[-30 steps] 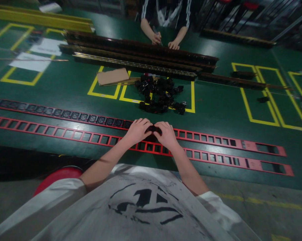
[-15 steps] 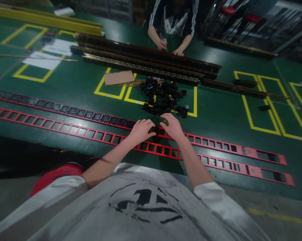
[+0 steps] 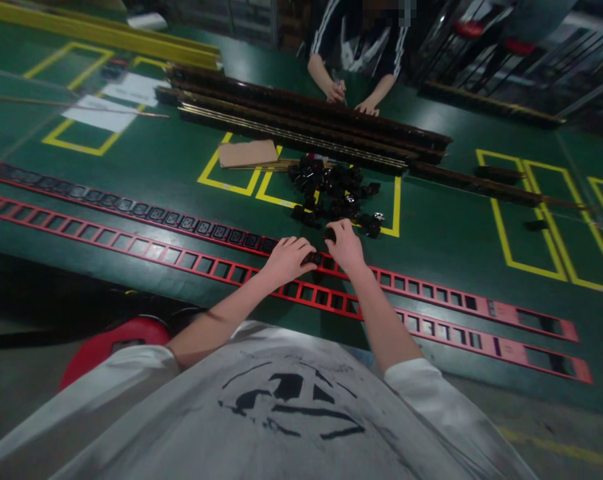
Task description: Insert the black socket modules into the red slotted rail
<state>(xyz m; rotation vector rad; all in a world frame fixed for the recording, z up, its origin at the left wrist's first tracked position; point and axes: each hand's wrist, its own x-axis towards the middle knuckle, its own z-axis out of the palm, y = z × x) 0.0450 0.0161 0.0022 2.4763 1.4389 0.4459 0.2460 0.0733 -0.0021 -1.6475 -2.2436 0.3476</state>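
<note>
Two long red slotted strips lie side by side in front of me. The far red strip (image 3: 406, 287) has square black socket modules (image 3: 187, 223) filling its left part, while its right slots show bare. Bare slots run along the near red strip (image 3: 201, 263). My left hand (image 3: 287, 260) rests over the far strip, thumb and fingers closed about a black socket module (image 3: 312, 258) seated there. Just beyond that strip, my right hand (image 3: 347, 248) pinches a dark piece, apparently another black socket module (image 3: 330, 235). Its underside is hidden.
A loose pile of black modules (image 3: 331, 183) lies beyond my hands. Behind it are a cardboard piece (image 3: 248, 153) and long dark metal rails (image 3: 301, 127). Across the table a person's hands (image 3: 351, 100) work. Paper sheets (image 3: 101, 113) lie left; a red stool (image 3: 116, 347) stands near me.
My right hand has shifted slightly away from the far strip, and a dark piece now shows between its fingers. My left hand stays at the same module. The whole view has shifted slightly.
</note>
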